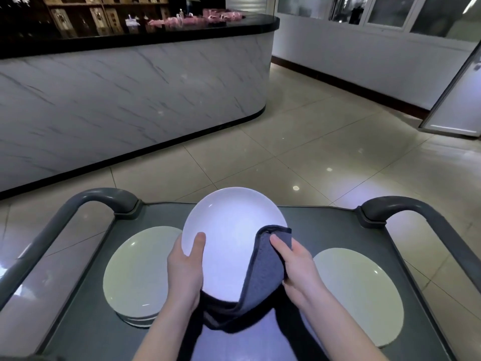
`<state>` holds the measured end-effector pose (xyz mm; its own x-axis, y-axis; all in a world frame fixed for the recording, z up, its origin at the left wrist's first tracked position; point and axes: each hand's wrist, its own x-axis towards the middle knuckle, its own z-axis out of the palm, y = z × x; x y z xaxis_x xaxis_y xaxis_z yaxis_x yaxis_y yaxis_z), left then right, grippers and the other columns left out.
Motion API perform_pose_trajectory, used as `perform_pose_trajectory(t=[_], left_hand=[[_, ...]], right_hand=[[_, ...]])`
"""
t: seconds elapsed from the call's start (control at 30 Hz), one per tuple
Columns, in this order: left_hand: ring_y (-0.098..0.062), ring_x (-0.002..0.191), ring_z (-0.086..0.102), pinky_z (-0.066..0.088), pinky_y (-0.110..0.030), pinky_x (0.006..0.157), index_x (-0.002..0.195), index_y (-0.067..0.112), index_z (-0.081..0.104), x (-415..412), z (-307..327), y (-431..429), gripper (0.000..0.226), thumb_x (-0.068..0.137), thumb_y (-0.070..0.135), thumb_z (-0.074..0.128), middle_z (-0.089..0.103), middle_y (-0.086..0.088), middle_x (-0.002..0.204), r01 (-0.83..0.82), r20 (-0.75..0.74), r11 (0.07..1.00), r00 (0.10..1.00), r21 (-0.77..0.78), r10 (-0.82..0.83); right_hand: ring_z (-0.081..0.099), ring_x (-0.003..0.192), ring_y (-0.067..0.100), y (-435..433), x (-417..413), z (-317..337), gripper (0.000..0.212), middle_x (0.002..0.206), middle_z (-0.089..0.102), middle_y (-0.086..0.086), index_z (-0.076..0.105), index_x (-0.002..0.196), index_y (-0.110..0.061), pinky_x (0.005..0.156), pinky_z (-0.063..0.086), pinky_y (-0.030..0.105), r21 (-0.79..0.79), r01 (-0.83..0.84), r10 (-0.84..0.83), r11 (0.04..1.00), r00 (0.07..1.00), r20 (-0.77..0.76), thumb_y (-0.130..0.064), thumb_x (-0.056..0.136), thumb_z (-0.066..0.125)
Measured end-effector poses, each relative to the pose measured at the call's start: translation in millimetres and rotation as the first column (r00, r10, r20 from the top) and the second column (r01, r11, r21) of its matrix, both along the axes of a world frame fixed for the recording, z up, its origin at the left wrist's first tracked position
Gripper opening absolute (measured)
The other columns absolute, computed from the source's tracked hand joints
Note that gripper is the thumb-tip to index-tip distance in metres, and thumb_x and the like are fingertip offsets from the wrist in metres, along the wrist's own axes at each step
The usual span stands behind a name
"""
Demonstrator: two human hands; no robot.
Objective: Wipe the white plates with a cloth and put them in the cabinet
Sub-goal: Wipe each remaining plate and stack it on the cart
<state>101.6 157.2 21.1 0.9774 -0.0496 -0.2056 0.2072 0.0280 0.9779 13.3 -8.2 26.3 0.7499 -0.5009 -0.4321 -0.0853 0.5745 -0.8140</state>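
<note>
I hold a white plate (231,230) tilted up over a grey cart (325,225). My left hand (186,269) grips its left rim, thumb on the face. A dark grey cloth (265,272) is folded over the plate's right rim and hangs below it. My right hand (299,267) pinches that cloth against the rim. A stack of white plates (135,272) lies on the cart at the left. A single white plate (361,295) lies at the right.
The cart has curved grey handles at the left (86,201) and right (406,207). A marble-fronted counter (130,100) with a black top stands ahead on the left. Tiled floor (312,142) stretches ahead to a white wall and a door (458,100) at the right.
</note>
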Motion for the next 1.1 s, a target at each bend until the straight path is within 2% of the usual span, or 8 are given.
perform_pose_trajectory(t=[0.13, 0.23, 0.33, 0.47, 0.67, 0.83, 1.0, 1.1], left_hand=[[-0.013, 0.091, 0.073, 0.060, -0.031, 0.074, 0.097, 0.045, 0.070, 10, 6, 17, 0.017, 0.098, 0.029, 0.063, 0.076, 0.013, 0.098, 0.213, 0.142, 0.972, 0.964, 0.097, -0.226], [0.003, 0.072, 0.067, 0.048, -0.009, 0.061, 0.085, 0.049, 0.068, 15, 12, 19, 0.018, 0.091, 0.032, 0.066, 0.072, 0.022, 0.082, 0.386, 0.252, 0.862, 0.844, 0.327, -0.474], [-0.007, 0.060, 0.055, 0.045, -0.023, 0.058, 0.077, 0.027, 0.063, 13, 12, 14, 0.018, 0.081, 0.044, 0.063, 0.064, 0.007, 0.068, 0.463, 0.215, 0.761, 0.771, 0.455, -0.599], [-0.019, 0.066, 0.065, 0.051, -0.031, 0.061, 0.082, 0.024, 0.072, 13, 9, 22, 0.017, 0.085, 0.040, 0.066, 0.071, -0.002, 0.074, 0.394, 0.181, 0.866, 0.869, 0.309, -0.460], [-0.017, 0.074, 0.075, 0.056, -0.035, 0.064, 0.087, 0.029, 0.076, 8, 9, 22, 0.015, 0.096, 0.028, 0.065, 0.078, 0.006, 0.085, 0.115, -0.020, 0.992, 0.993, 0.060, -0.114], [-0.006, 0.070, 0.073, 0.049, -0.013, 0.051, 0.087, 0.036, 0.075, 14, 20, 27, 0.019, 0.096, 0.025, 0.064, 0.077, 0.012, 0.083, 0.358, 0.097, 0.906, 0.917, 0.225, -0.386], [-0.002, 0.055, 0.047, 0.036, -0.017, 0.053, 0.067, 0.034, 0.057, 27, 30, 9, 0.027, 0.091, 0.032, 0.069, 0.055, 0.016, 0.058, 0.511, 0.155, 0.569, 0.642, 0.644, -0.751], [0.000, 0.067, 0.060, 0.042, -0.014, 0.060, 0.073, 0.037, 0.066, 32, 38, 6, 0.016, 0.086, 0.030, 0.072, 0.068, 0.020, 0.073, 0.503, 0.197, 0.625, 0.663, 0.597, -0.722]], right_hand=[[0.067, 0.082, 0.019, -24, 8, 25, 0.013, 0.095, 0.075, 0.011, 0.072, 0.096, -0.004, 0.073, 0.051, 0.031, -0.359, -0.196, 0.188, 0.912, 0.980, -0.058, -0.015, 0.091, 0.068], [0.056, 0.069, 0.010, -35, 17, 46, 0.015, 0.075, 0.066, 0.000, 0.069, 0.085, -0.006, 0.065, 0.043, 0.027, -0.639, -0.464, 0.414, 0.613, 0.878, -0.241, -0.021, 0.088, 0.071], [0.047, 0.064, 0.008, -28, 26, 51, 0.020, 0.068, 0.056, -0.005, 0.065, 0.076, -0.012, 0.061, 0.035, 0.027, -0.711, -0.614, 0.527, 0.342, 0.752, -0.397, -0.027, 0.086, 0.072], [0.052, 0.071, 0.012, -28, 23, 40, 0.019, 0.076, 0.061, 0.000, 0.068, 0.086, -0.007, 0.065, 0.038, 0.029, -0.648, -0.543, 0.497, 0.534, 0.822, -0.279, -0.026, 0.089, 0.068], [0.072, 0.094, 0.022, -13, -6, 0, 0.017, 0.106, 0.075, 0.012, 0.071, 0.107, -0.007, 0.072, 0.056, 0.027, -0.170, -0.282, 0.283, 0.944, 0.959, -0.024, -0.016, 0.095, 0.062], [0.067, 0.079, 0.016, -23, -4, 5, 0.013, 0.091, 0.075, 0.008, 0.073, 0.090, -0.011, 0.068, 0.050, 0.026, -0.318, -0.375, 0.357, 0.871, 0.927, -0.115, -0.020, 0.095, 0.063], [0.051, 0.067, 0.004, -24, 16, 27, 0.019, 0.072, 0.061, -0.010, 0.067, 0.084, -0.014, 0.061, 0.039, 0.021, -0.677, -0.580, 0.541, 0.453, 0.783, -0.309, -0.029, 0.094, 0.062], [0.050, 0.065, 0.005, -25, 20, 27, 0.018, 0.069, 0.060, -0.010, 0.068, 0.080, -0.015, 0.059, 0.038, 0.021, -0.703, -0.500, 0.481, 0.506, 0.840, -0.251, -0.026, 0.093, 0.064]])
